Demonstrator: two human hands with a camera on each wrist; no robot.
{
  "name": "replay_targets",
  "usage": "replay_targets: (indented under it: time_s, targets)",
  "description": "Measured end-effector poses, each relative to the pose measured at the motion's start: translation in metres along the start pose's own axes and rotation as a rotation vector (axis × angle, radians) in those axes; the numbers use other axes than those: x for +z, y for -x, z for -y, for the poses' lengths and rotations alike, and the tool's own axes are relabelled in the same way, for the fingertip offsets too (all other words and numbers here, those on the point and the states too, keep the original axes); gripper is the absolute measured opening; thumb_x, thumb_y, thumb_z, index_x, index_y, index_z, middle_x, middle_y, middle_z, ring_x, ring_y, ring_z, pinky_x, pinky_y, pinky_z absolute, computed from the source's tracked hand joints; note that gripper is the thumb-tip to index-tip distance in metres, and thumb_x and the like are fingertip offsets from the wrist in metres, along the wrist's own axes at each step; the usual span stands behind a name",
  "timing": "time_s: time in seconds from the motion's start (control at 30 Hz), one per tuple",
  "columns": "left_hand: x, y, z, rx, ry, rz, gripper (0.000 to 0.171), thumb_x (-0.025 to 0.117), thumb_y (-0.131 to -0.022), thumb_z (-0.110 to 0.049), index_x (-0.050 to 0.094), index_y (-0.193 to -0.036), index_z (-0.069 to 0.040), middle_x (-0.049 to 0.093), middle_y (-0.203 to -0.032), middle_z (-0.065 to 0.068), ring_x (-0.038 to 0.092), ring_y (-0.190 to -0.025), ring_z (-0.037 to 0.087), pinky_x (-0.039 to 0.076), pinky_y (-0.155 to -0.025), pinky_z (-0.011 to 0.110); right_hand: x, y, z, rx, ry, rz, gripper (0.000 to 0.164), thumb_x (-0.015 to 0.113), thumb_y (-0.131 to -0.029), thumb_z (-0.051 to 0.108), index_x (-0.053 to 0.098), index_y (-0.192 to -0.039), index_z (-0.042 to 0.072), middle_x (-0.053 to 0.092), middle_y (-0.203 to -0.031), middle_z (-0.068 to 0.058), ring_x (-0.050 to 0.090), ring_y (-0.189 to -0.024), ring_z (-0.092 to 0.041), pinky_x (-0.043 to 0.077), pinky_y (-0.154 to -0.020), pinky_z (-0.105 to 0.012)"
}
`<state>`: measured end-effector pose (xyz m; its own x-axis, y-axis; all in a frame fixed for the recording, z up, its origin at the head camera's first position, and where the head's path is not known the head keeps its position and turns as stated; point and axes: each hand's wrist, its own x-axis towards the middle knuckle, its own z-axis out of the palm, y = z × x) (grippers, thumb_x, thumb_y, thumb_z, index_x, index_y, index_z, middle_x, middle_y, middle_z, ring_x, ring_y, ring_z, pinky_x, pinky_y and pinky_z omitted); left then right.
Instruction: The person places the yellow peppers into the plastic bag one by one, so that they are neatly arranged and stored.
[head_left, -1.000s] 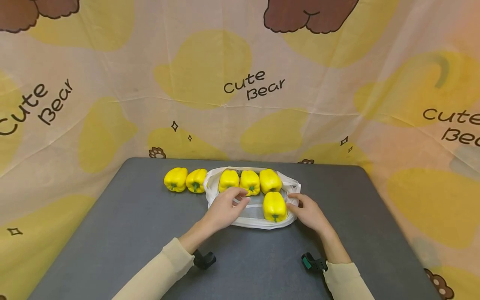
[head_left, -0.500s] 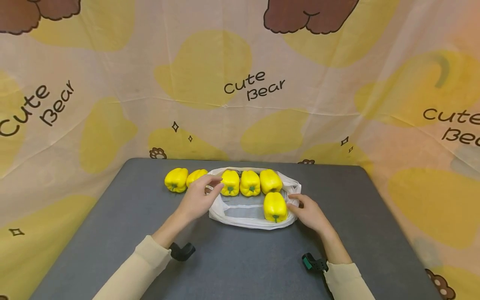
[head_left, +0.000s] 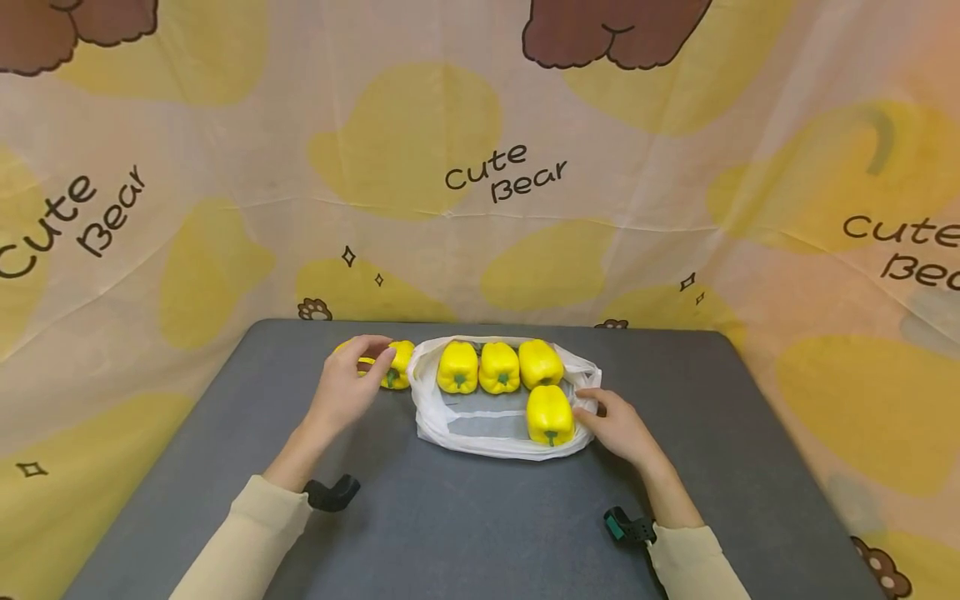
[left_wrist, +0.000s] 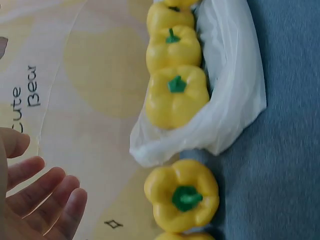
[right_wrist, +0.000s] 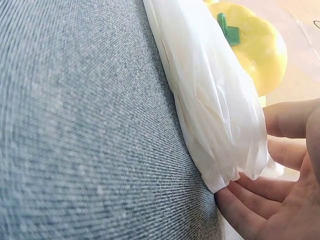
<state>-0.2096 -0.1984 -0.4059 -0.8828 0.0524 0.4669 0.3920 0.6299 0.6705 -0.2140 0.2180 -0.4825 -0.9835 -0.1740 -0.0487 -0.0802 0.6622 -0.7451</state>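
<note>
My left hand [head_left: 348, 379] hovers in front of two yellow bell peppers outside the bag; it partly hides the leftmost one, while the bell pepper [head_left: 400, 364] beside it shows more fully. In the left wrist view, the fingers [left_wrist: 52, 195] are loosely spread, hold nothing and stand apart from the nearer bell pepper [left_wrist: 182, 197]. The right hand [head_left: 618, 425] pinches the right rim of a white plastic bag [head_left: 495, 450], its thumb and fingers on either side of the film. Inside lie three bell peppers in a back row, including one [head_left: 498, 367], and another bell pepper [head_left: 550, 415] at front right.
The bag lies with its mouth spread wide on a dark grey table [head_left: 480, 525]. Behind the table hangs a printed cloth backdrop [head_left: 420, 142]. A black wrist device [head_left: 332, 493] sits at the left wrist, another device [head_left: 628, 525] at the right.
My left hand has moved left from above the bag's front left part, across its left rim, to the peppers outside. The right hand stays at the right rim; the peppers have not visibly moved.
</note>
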Motion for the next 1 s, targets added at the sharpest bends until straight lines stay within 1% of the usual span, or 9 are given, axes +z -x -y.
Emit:
replay_targets:
  time_s: [0.13,0.37,0.43,0.5,0.6,0.67,0.77,0.83,1.0]
  targets:
    - [-0.006,0.0,0.01,0.003,-0.021,-0.03,0.026,0.066,-0.1,-0.018,0.068,-0.119,0.001,0.069,-0.111,0.014,0.065,-0.101,0.03,0.057,-0.084,0.053,0.0,0.0,0.0,0.004,0.002,0.001,0.049,0.062,-0.1,0.031,0.059,-0.139,0.002,0.055,-0.142,-0.022,0.051,-0.126,-0.041,0.043,-0.104,-0.061]
    - [-0.014,0.001,0.031,-0.013,-0.012,-0.084,0.027,0.065,-0.101,-0.02,0.069,-0.119,-0.001,0.068,-0.111,0.014,0.064,-0.1,0.03,0.055,-0.086,0.054,0.001,0.0,0.0,0.007,0.006,0.002,0.049,0.062,-0.1,0.032,0.058,-0.139,0.002,0.054,-0.142,-0.023,0.051,-0.128,-0.042,0.041,-0.105,-0.062]
    - [-0.015,0.001,0.036,-0.022,-0.027,-0.096,0.027,0.065,-0.101,-0.021,0.069,-0.119,-0.001,0.068,-0.112,0.013,0.064,-0.1,0.028,0.055,-0.086,0.048,0.001,0.0,0.0,0.008,0.001,0.0,0.049,0.062,-0.1,0.032,0.058,-0.139,0.002,0.055,-0.142,-0.022,0.051,-0.128,-0.041,0.041,-0.106,-0.062]
    - [-0.016,0.0,0.042,-0.03,-0.04,-0.105,0.028,0.065,-0.101,-0.021,0.069,-0.119,0.0,0.068,-0.113,0.013,0.064,-0.1,0.028,0.055,-0.086,0.038,0.001,0.0,0.0,0.007,0.001,-0.002,0.049,0.062,-0.1,0.032,0.059,-0.139,0.002,0.055,-0.142,-0.022,0.051,-0.127,-0.041,0.042,-0.105,-0.062]
    - [-0.017,-0.001,0.051,-0.041,-0.055,-0.118,0.028,0.065,-0.101,-0.02,0.068,-0.119,0.001,0.068,-0.114,0.015,0.064,-0.101,0.029,0.05,-0.084,0.025,0.001,0.0,0.0,0.007,0.001,-0.005,0.049,0.063,-0.1,0.032,0.059,-0.139,0.002,0.055,-0.141,-0.022,0.051,-0.127,-0.042,0.042,-0.105,-0.062]
    - [-0.017,-0.002,0.057,-0.047,-0.057,-0.125,0.027,0.064,-0.102,-0.019,0.068,-0.12,0.001,0.068,-0.113,0.016,0.064,-0.102,0.03,0.052,-0.084,0.029,0.002,0.0,0.0,0.005,0.007,-0.006,0.049,0.062,-0.1,0.032,0.059,-0.139,0.002,0.055,-0.141,-0.023,0.051,-0.127,-0.042,0.041,-0.105,-0.062]
    - [-0.018,-0.001,0.064,-0.064,-0.055,-0.125,0.029,0.064,-0.102,-0.02,0.067,-0.12,0.002,0.067,-0.113,0.018,0.064,-0.102,0.033,0.054,-0.087,0.043,0.002,0.0,-0.001,0.009,0.01,-0.008,0.048,0.063,-0.1,0.031,0.059,-0.139,0.003,0.055,-0.141,-0.022,0.051,-0.128,-0.041,0.041,-0.105,-0.062]
    - [-0.019,-0.001,0.069,-0.075,-0.05,-0.121,0.03,0.064,-0.101,-0.02,0.067,-0.121,0.003,0.066,-0.114,0.019,0.063,-0.102,0.035,0.053,-0.088,0.053,0.002,0.0,-0.001,0.008,0.013,-0.009,0.048,0.063,-0.1,0.031,0.059,-0.138,0.003,0.055,-0.141,-0.023,0.051,-0.127,-0.041,0.042,-0.104,-0.062]
    - [-0.018,-0.002,0.08,-0.095,-0.053,-0.1,0.033,0.065,-0.101,-0.021,0.065,-0.123,0.004,0.062,-0.118,0.023,0.059,-0.107,0.04,0.052,-0.09,0.056,0.001,0.0,-0.001,0.011,0.016,-0.014,0.047,0.063,-0.1,0.031,0.06,-0.138,0.003,0.055,-0.141,-0.023,0.051,-0.127,-0.041,0.042,-0.105,-0.062]
